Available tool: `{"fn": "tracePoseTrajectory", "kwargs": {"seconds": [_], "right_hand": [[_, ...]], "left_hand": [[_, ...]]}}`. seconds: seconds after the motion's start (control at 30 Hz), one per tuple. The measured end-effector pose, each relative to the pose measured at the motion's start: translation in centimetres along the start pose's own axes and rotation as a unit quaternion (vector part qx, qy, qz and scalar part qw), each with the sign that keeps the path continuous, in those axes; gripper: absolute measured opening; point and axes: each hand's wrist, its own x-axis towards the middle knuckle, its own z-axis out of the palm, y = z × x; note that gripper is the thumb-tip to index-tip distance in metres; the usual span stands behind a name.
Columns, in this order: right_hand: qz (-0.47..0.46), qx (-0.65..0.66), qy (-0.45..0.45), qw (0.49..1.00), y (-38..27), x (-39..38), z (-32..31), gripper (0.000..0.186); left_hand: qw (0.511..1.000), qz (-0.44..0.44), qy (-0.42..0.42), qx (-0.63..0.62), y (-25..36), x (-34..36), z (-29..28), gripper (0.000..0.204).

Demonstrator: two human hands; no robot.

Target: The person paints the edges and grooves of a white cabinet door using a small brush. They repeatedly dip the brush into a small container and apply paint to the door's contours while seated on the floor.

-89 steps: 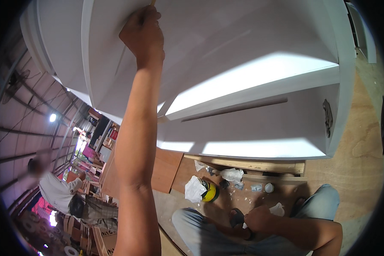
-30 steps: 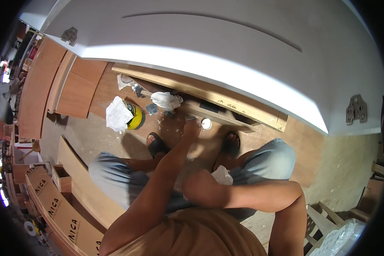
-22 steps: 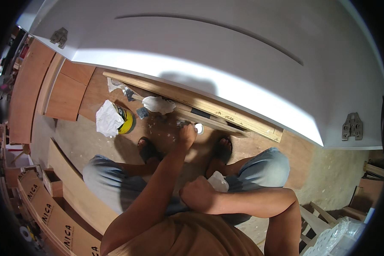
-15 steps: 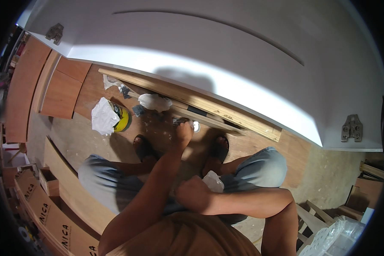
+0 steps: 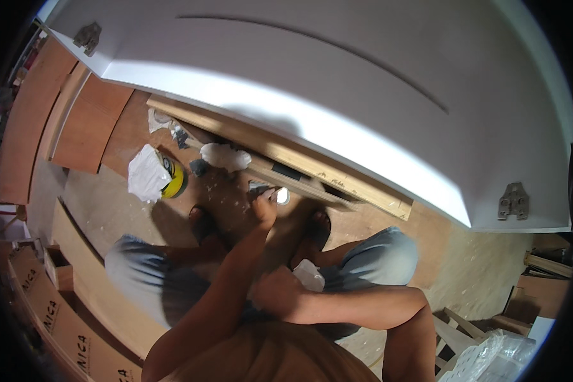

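Note:
My left hand [image 5: 264,207] reaches down to the floor between my feet, its fingers bent and closed beside a small round container [image 5: 283,196] with a bright white top. What the fingers grip is too small to make out. A greyish flat piece [image 5: 257,186] lies just beyond the fingertips. Near my lap, my right hand [image 5: 277,291] is curled closed around a crumpled white piece [image 5: 309,275], which sticks out past the knuckles; whether it is paper or cloth cannot be told.
A large white cabinet panel [image 5: 286,70] with metal hinges [image 5: 513,202] rises ahead, above a wooden batten [image 5: 280,153]. A yellow can [image 5: 174,177] with a white sheet over it stands at left, near white scraps [image 5: 225,157]. Cardboard boxes [image 5: 51,318] and boards [image 5: 93,124] line the left side.
The view has shifted slightly, so most things sit a little further left. My left hand stays low beside the round container; my right hand still grips the white piece.

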Motion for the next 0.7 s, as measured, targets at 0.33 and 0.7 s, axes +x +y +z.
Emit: {"fn": "tracePoseTrajectory", "kwargs": {"seconds": [0.33, 0.7], "right_hand": [[-0.019, 0.012, -0.03, 0.999, -0.9, 1.9, -1.2, 0.016], [-0.067, -0.096, -0.085, 0.99, -0.1, 7.7, 0.1, 0.017]], "left_hand": [[0.92, -0.159, -0.107, -0.342, -6.9, -0.9, -3.8, 0.013], [0.685, -0.197, -0.334, -0.617, -3.6, 4.4, -24.7, 0.002]]}}
